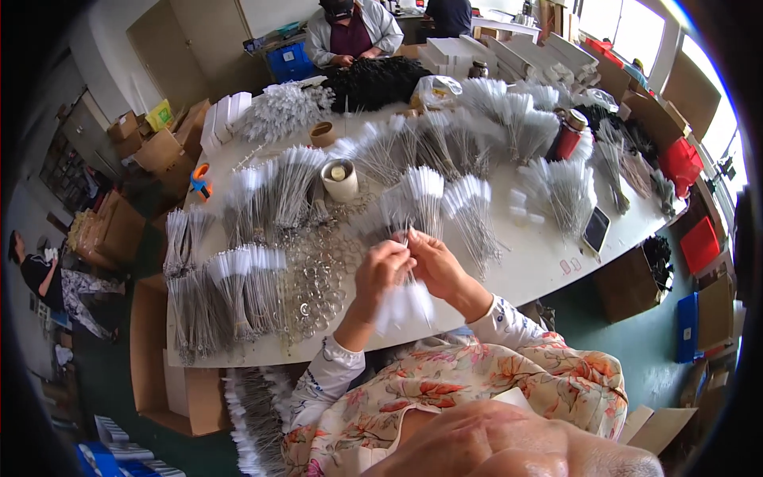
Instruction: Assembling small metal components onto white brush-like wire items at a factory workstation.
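My left hand (382, 274) and my right hand (436, 264) meet above the table's near edge. Their fingers pinch together on the thin wire stems of a few white-tipped brushes (404, 308), whose blurred white ends hang below my palms. The exact grip point is partly hidden by my fingers. Just beyond my hands stand bundles of similar wire-stemmed brushes (425, 195), with another bundle (474, 215) to the right. Left of my left hand, many small shiny metal rings (314, 278) lie scattered on the white table (524, 278).
More brush bundles (242, 290) crowd the left side. A roll-shaped white container (340, 181), orange-handled scissors (201, 183), a red flask (567, 135) and a phone (596, 230) are on the table. Across it sits a co-worker (354, 36) by a black bristly pile (373, 83). A cardboard box (187, 397) stands lower left.
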Demonstrator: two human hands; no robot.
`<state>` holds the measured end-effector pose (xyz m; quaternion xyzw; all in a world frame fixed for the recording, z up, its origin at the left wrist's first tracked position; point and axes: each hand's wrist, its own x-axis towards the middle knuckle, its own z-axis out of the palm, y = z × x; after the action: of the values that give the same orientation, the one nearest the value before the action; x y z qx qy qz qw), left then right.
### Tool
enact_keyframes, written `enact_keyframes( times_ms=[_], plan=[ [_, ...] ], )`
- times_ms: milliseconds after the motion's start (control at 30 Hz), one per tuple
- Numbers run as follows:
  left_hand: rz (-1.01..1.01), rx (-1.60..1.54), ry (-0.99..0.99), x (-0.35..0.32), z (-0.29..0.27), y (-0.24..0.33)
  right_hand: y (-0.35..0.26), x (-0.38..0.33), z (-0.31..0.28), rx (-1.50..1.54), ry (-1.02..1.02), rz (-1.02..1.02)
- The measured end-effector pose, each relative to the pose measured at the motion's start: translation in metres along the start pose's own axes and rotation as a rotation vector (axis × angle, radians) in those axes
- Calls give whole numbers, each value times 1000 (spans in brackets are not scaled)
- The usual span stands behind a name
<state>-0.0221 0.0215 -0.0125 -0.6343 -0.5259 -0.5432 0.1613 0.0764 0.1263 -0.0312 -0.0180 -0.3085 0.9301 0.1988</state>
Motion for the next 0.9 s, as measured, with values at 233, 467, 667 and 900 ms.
enact_keyframes(
  times_ms=[233,467,667,900],
  plan=[
    [0,25,-144,-12,-14,26,-43,-18,7,-252,106,45],
    [-498,-700,-390,-20,-17,27,-3,-41,29,-1417,-200,-19],
    [-462,-508,-399,-44,-43,12,-22,-48,32,-1050,-163,326],
    [-599,-546,-340,-30,-44,37,-21,-53,21,-588,-105,669]
  ],
)
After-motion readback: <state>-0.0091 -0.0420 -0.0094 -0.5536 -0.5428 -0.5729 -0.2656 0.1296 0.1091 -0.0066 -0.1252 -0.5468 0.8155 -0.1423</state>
